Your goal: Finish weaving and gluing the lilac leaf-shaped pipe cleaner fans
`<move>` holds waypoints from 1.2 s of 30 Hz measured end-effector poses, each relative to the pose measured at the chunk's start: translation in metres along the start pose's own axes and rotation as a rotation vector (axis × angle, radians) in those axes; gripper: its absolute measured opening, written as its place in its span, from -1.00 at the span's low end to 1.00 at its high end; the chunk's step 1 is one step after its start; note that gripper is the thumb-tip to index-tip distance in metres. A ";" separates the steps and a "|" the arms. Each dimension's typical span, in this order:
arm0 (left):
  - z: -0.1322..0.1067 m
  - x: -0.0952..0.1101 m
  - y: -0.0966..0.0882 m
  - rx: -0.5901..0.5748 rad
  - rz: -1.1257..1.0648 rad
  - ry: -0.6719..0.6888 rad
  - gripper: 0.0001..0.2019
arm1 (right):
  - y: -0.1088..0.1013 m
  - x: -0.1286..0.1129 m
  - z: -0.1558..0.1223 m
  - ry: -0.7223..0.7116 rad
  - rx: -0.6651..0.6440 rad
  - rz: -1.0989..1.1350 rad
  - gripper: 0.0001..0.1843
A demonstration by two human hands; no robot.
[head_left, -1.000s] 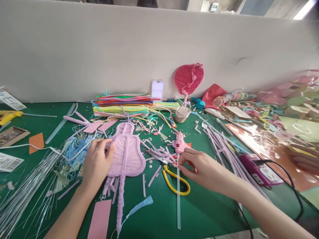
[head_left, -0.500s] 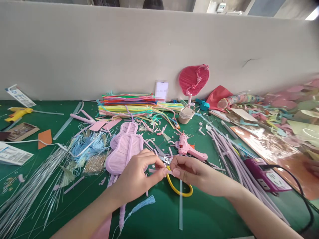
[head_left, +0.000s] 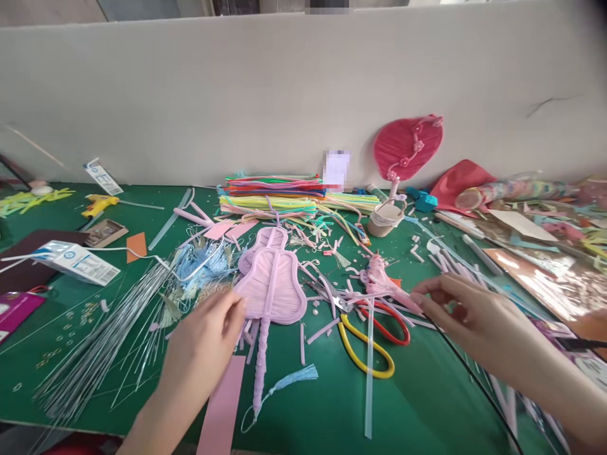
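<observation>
My left hand (head_left: 202, 344) is at the left edge of a lilac fan (head_left: 277, 287), fingers curled together. Whether it grips the rim or a small piece is hidden. The fan lies flat, its wrapped handle pointing toward me, beside a blue tassel (head_left: 296, 377). At the right, thumb and forefinger of my right hand (head_left: 478, 322) close on the handle end of a pink glue gun (head_left: 386, 284). A clear glue stick (head_left: 369, 379) extends from the gun across scissors (head_left: 365, 344) with red and yellow handles. Lilac pipe cleaner scraps (head_left: 323, 330) lie between the hands.
Coloured pipe cleaner bundles (head_left: 270, 205) lie along the partition. A red fan (head_left: 408, 148) stands in a small bucket (head_left: 385, 221). Silver wires (head_left: 109, 341), blue tassels (head_left: 202, 259) and a yellow glue gun (head_left: 99, 204) are on the left; a pink card (head_left: 222, 407) lies near the front edge.
My hands have parted from their pinch over the scissors. The left has moved to the fan's edge, the right to the glue gun's handle. The view has turned somewhat left.
</observation>
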State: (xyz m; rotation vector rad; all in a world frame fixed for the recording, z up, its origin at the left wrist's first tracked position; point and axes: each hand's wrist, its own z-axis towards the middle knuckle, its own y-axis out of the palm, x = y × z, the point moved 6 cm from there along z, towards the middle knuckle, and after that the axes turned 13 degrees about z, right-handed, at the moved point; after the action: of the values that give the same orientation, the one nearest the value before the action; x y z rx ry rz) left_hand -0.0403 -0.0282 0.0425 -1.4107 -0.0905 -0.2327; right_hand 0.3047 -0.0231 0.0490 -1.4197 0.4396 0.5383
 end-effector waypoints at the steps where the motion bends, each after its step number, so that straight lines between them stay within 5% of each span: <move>1: -0.006 -0.012 0.003 -0.048 0.054 -0.039 -0.69 | 0.003 -0.003 -0.004 -0.003 0.050 -0.028 -0.73; 3: -0.017 -0.029 0.012 -0.169 0.103 -0.090 -0.69 | 0.021 -0.021 -0.012 0.000 0.073 -0.002 -0.70; 6: -0.029 -0.032 0.028 -0.287 0.066 -0.089 -0.76 | 0.079 -0.070 -0.024 -0.031 -0.152 0.152 -0.74; 9: -0.032 -0.026 0.036 -0.238 0.074 -0.089 -0.81 | 0.137 -0.127 -0.035 -0.147 -0.445 0.217 -0.71; 13: -0.031 -0.023 0.042 -0.116 0.141 -0.068 -0.83 | 0.177 -0.161 -0.035 -0.256 -0.558 0.090 -0.75; 21: -0.037 -0.042 0.018 -0.002 -0.157 -0.018 -0.80 | 0.165 -0.132 -0.024 -0.107 -0.366 0.213 -0.90; 26: -0.042 -0.053 0.003 -0.096 -0.358 -0.080 -0.69 | 0.156 -0.126 -0.025 -0.100 -0.327 0.354 -0.87; 31: -0.041 -0.050 0.015 -0.066 -0.159 -0.075 -0.72 | 0.144 -0.122 -0.019 -0.087 -0.234 0.460 -0.86; 36: -0.036 -0.029 0.036 -0.042 0.075 0.052 -0.61 | 0.130 -0.108 -0.018 0.088 -0.206 0.690 -0.83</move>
State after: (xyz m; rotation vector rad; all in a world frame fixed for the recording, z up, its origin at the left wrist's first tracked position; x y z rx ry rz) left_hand -0.0637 -0.0559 -0.0039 -1.4461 0.0106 -0.2098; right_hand 0.1413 -0.0416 0.0059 -1.4763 0.9810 1.1016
